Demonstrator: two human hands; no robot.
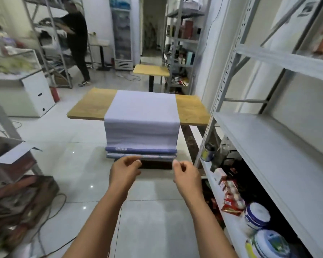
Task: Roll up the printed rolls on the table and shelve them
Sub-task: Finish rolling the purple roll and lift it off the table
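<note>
Presumably limp and light, the roll [140, 155] is best taken at nine and three o'clock; left hand [124, 170] and right hand [186, 174] fingers are curled, hold unclear.

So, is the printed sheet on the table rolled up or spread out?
Mostly spread. The printed sheet lies flat across the wooden table and hangs over its near edge; only the bottom end is rolled.

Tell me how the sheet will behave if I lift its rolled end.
Probably floppy: the sheet bends over the table edge and hangs down. The rolled end looks firmer, so it should lift as a bar, yet it may unroll if let go, since no band shows.
</note>
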